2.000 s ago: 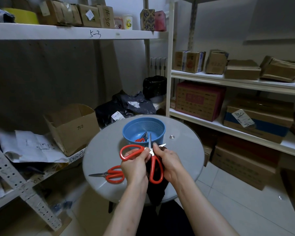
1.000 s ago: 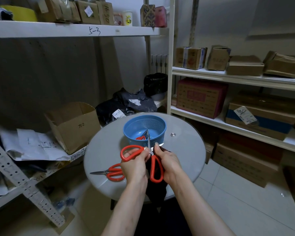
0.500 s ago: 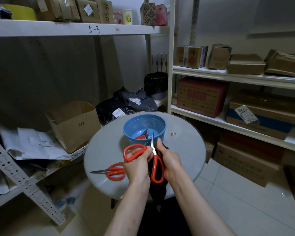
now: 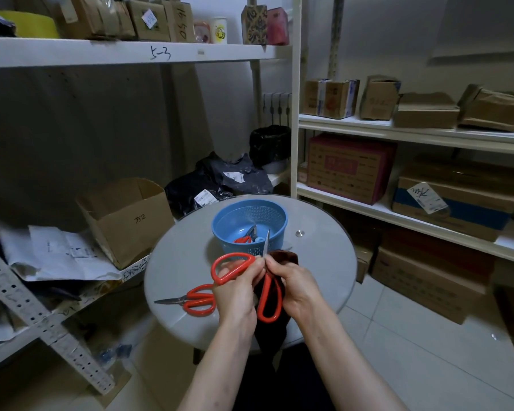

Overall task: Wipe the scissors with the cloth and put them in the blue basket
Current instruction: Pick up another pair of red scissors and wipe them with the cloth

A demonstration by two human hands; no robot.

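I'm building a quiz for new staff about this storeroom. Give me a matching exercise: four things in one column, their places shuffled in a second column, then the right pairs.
Things
1. cloth
2. basket
3. open box
4. cup

Places
A. top shelf
B. round table
C. right hand
D. lower left shelf

Pairs: 1-C, 2-B, 3-D, 4-A

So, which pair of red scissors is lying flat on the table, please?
The loose pair beside the left hand, blades pointing left. The held pair is raised; the third pair sits in the blue basket.
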